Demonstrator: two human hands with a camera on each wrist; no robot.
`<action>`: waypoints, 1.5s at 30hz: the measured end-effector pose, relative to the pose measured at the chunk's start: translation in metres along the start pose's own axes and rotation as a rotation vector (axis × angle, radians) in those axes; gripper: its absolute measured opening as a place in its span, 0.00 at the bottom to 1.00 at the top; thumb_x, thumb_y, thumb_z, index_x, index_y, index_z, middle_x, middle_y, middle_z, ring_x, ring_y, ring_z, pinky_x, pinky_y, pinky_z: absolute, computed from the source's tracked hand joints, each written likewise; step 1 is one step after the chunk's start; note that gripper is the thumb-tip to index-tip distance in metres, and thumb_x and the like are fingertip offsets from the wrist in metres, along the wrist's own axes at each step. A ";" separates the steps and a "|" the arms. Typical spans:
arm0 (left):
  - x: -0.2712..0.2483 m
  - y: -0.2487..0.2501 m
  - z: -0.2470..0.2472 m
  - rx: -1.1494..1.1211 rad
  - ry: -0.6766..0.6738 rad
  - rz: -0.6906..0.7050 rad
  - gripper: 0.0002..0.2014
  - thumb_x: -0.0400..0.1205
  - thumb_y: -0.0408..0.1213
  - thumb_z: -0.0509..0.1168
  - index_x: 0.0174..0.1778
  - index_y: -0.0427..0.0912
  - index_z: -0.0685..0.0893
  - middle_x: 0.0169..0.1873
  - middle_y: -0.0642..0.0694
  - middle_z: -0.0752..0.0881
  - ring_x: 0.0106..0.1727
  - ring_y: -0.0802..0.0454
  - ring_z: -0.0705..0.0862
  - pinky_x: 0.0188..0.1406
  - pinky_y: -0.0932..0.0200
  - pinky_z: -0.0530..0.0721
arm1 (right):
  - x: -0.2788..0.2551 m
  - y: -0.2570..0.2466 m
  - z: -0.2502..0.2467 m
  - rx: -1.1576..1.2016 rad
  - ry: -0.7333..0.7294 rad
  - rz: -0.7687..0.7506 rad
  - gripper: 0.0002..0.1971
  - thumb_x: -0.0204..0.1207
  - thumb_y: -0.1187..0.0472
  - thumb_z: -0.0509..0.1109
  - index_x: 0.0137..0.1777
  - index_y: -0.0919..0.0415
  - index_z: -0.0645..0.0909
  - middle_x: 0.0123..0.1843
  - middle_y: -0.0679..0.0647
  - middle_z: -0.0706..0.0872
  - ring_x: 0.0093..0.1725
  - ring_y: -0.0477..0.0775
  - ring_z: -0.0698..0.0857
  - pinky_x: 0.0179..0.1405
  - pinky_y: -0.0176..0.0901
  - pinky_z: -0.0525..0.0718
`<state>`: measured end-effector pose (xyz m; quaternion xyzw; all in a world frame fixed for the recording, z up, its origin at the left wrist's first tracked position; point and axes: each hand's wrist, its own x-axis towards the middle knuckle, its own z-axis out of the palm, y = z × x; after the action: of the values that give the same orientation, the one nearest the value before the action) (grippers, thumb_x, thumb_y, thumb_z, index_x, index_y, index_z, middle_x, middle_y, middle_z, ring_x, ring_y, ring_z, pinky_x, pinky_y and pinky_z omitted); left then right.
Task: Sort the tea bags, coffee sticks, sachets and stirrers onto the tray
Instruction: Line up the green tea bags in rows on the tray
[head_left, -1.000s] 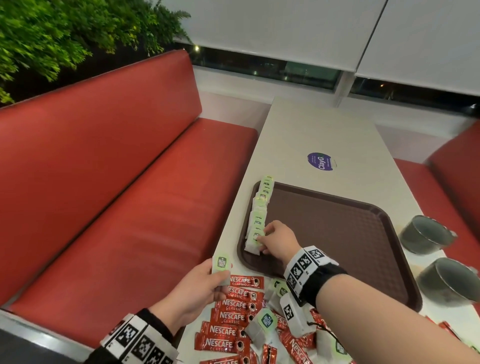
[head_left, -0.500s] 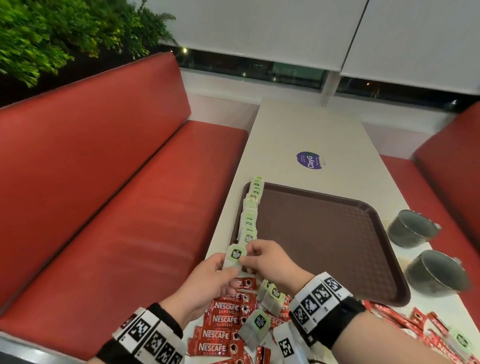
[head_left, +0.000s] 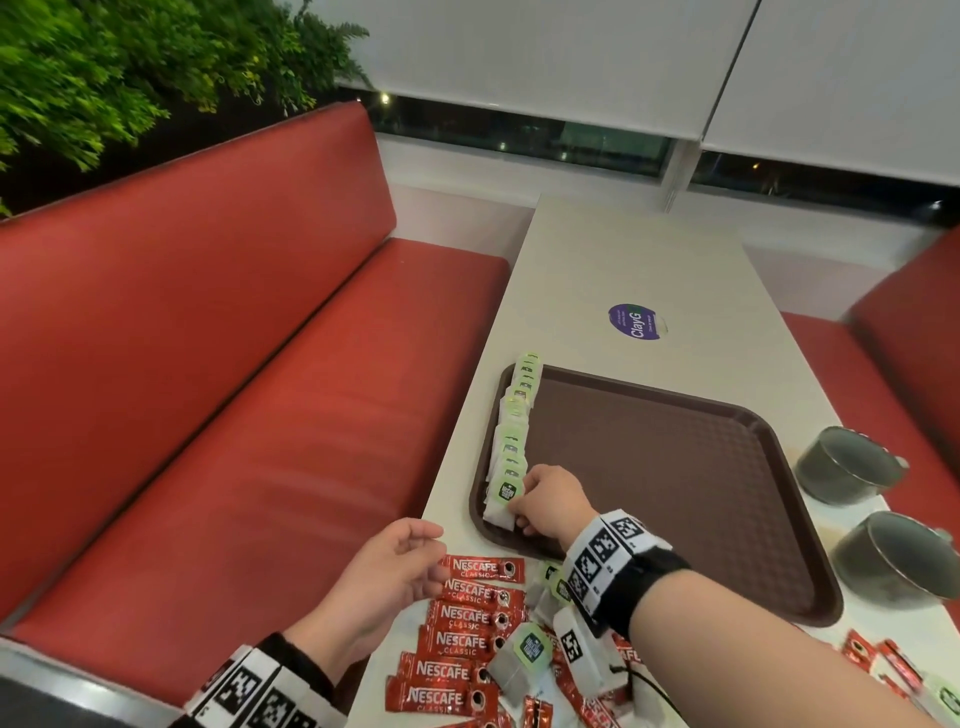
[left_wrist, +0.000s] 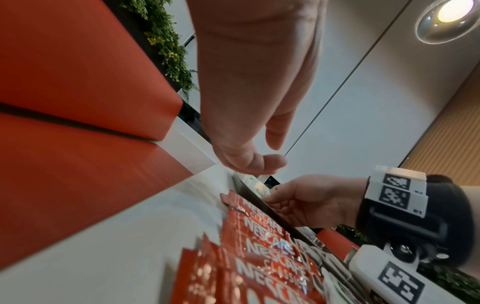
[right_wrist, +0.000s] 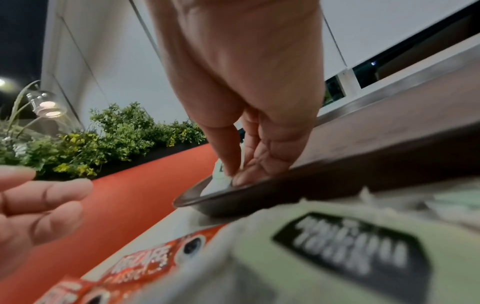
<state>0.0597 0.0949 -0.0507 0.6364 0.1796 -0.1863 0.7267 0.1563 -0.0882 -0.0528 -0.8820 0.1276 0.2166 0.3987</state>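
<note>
Right hand (head_left: 550, 499) at near-left corner of brown tray (head_left: 675, 467), fingers (right_wrist: 228, 164) pinching the nearest tea bag (head_left: 503, 501) in the row along the tray's left edge. Left hand (head_left: 384, 577) empty, loosely curled, beside coffee sticks (head_left: 467, 623) on tabletop (head_left: 623, 249).

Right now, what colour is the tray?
Dark brown. The tray shows best in the head view.

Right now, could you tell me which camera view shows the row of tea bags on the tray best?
The head view: the row of tea bags runs along the tray's left edge. The right wrist view shows only the nearest bag under the right hand; the left wrist view gives a blurred glimpse.
</note>
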 end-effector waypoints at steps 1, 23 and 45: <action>0.000 0.000 -0.001 -0.012 0.002 -0.003 0.09 0.82 0.28 0.65 0.57 0.35 0.79 0.43 0.38 0.82 0.41 0.47 0.82 0.40 0.56 0.83 | -0.002 -0.001 -0.002 0.019 0.022 0.002 0.07 0.75 0.66 0.71 0.45 0.58 0.74 0.38 0.56 0.86 0.32 0.51 0.84 0.42 0.47 0.88; 0.023 0.006 0.002 -0.083 -0.013 -0.067 0.08 0.81 0.27 0.65 0.55 0.32 0.80 0.41 0.37 0.83 0.39 0.45 0.82 0.36 0.55 0.82 | 0.033 -0.034 -0.007 0.603 0.056 0.064 0.36 0.82 0.38 0.53 0.84 0.58 0.54 0.81 0.55 0.66 0.77 0.59 0.69 0.75 0.56 0.69; 0.033 0.004 -0.007 -0.174 0.024 -0.095 0.06 0.80 0.19 0.62 0.51 0.24 0.79 0.30 0.31 0.82 0.27 0.42 0.79 0.20 0.59 0.80 | 0.200 -0.008 0.007 0.767 0.133 0.078 0.66 0.40 0.08 0.46 0.73 0.51 0.74 0.66 0.55 0.84 0.64 0.60 0.84 0.69 0.61 0.77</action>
<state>0.0901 0.1007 -0.0643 0.5639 0.2335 -0.1967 0.7673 0.3326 -0.0877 -0.1486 -0.6756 0.2583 0.1106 0.6816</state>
